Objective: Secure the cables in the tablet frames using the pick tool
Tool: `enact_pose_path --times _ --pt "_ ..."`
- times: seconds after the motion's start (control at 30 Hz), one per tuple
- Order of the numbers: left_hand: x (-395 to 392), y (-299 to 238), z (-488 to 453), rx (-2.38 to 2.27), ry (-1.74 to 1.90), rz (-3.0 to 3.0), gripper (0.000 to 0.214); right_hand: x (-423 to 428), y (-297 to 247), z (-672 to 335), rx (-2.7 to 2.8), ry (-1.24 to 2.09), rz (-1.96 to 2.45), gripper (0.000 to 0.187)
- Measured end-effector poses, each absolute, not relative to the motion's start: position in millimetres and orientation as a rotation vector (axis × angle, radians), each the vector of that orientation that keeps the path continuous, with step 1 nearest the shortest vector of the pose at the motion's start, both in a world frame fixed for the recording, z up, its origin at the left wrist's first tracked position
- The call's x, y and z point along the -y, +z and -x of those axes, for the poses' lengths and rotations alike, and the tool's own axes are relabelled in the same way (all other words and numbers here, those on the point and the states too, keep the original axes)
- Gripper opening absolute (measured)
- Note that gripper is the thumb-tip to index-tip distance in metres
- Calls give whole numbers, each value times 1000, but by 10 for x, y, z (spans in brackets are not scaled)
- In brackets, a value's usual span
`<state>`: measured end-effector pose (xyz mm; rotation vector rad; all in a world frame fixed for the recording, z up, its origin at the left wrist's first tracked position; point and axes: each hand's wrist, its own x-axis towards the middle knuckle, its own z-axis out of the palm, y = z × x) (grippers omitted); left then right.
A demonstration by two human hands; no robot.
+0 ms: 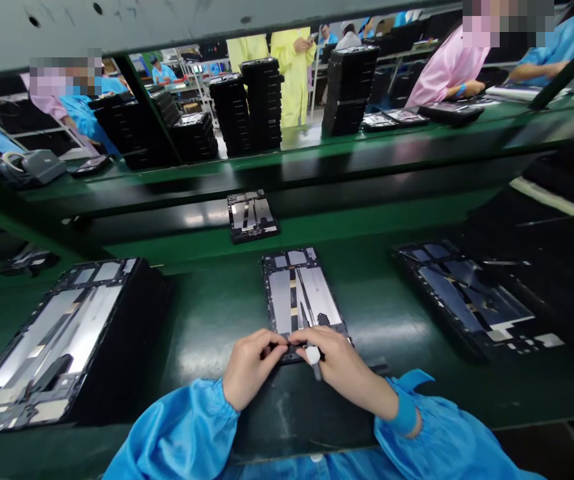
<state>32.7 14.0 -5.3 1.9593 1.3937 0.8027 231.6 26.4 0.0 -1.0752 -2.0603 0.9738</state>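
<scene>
A black tablet frame [301,293] with silver panels and a gold strip lies on a dark mat [287,413], its near edge under my hands. My left hand [253,369] pinches that near edge with its fingertips. My right hand [343,363] grips a small white-and-grey pen-like tool [314,358] right beside my left fingertips. The tool's tip and part of the frame's edge are hidden behind my fingers. Both wrists come out of blue gathered sleeves [181,433].
Similar open tablet frames lie to the left [41,347], right [467,300] and far side [253,217] on a green conveyor belt [367,227]. Beyond a raised shelf stand tall stacks of black frames [261,103]. Co-workers in pink, blue and yellow smocks [294,73] are behind.
</scene>
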Motion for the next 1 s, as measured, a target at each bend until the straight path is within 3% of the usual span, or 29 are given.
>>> enact_pose_path --times 0.27,0.7,1.0 --pt "-109 -66 -320 -1333 875 -1765 19 -260 -68 -2263 1888 981 1157 14" --pt "-122 -41 -347 -1268 788 -1695 18 -276 -32 -2305 1918 1008 1113 13" --pt "-119 -46 -271 -1318 776 -1974 16 -268 -19 -2275 1906 964 1116 11"
